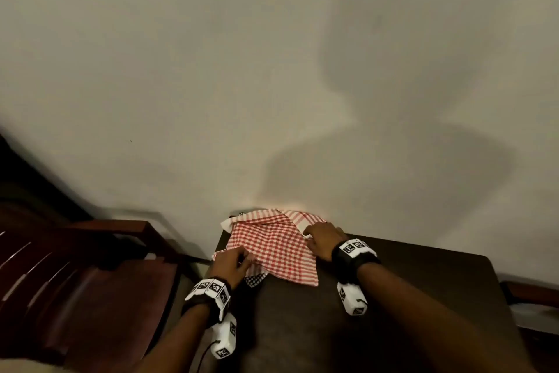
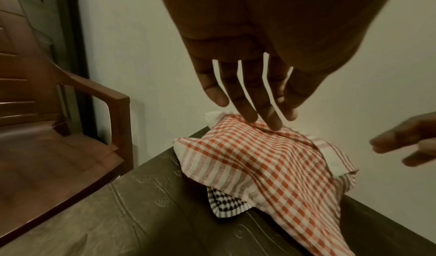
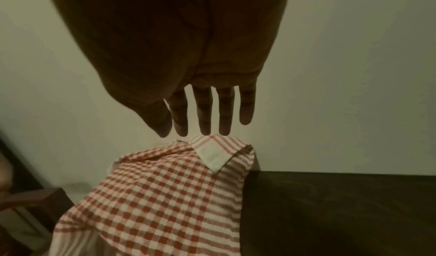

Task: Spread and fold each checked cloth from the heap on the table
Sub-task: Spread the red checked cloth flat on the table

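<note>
Cloth position: the red checked cloth (image 1: 273, 247) lies rumpled on the far left corner of the dark desk (image 1: 423, 282), against the wall (image 1: 242, 70). 1 corner is turned back, showing the pale hem (right wrist view). A black checked cloth (image 2: 224, 203) protrudes from under its near edge, so the heap holds at least 2 cloths.

Hand state: the left hand (image 1: 231, 263) rests on the left part of the red checked cloth. In the left wrist view its fingers (image 2: 245, 109) are straight and released, the tips touching the fabric; nothing is gripped. The right hand (image 1: 325, 239) sits at the right edge of the cloth. In the right wrist view its fingers (image 3: 204, 111) are straight and spread, just above the folded-back corner; contact there cannot be confirmed.

Step in hand: judged to be spreading, not yet folding. The cloth is creased and skewed, and its left side overhangs the desk edge.

Next move: it likely calls for pinching 2 edges or corners and drawing the cloth toward the bare part of the desk, then smoothing it flat. The black checked cloth may drag along underneath.

Surroundings: the desk surface is dark with an embossed pattern. A brown plastic chair (image 2: 70, 129) stands to the left. The wall is plain and pale, with shadows across it.
</note>
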